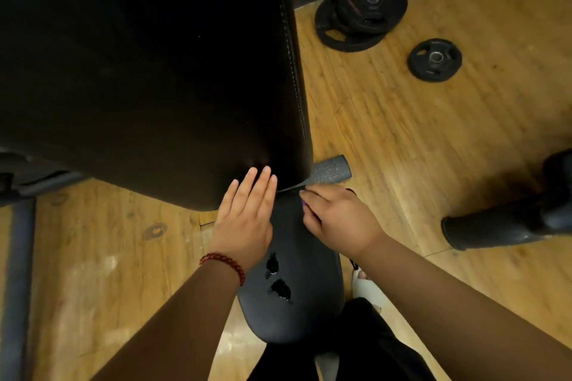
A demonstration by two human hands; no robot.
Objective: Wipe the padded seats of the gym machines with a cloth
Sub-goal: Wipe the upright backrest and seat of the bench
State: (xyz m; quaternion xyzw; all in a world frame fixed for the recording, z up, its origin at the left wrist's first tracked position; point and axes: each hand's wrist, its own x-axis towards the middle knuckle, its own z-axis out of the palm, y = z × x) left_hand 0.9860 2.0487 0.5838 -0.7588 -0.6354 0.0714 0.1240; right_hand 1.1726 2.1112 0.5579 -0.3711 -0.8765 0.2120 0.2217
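- A large black padded backrest with pale stitching [148, 71] fills the upper left; its lower edge overhangs the narrow end of the small dark grey padded seat [297, 297] below it.
- The seat, at bottom centre, has two ragged torn holes [278, 278] in its cover.
- The left hand [247, 213], with a red bead bracelet [223, 263] on its wrist, lies flat with straight fingers on the backrest's lower corner.
- The right hand [337, 216] is curled at the gap between backrest and seat; whether it holds a cloth cannot be told.
- A grey speckled cylindrical stub [332, 170] juts out just beyond the right hand.
- On the wooden plank floor [402, 133], a stack of black weight plates [362, 9] and a single black plate [435, 59] lie well apart from the seat.
- A black padded roller [507, 223] stands to the right and a grey metal frame bar [18, 272] to the left.
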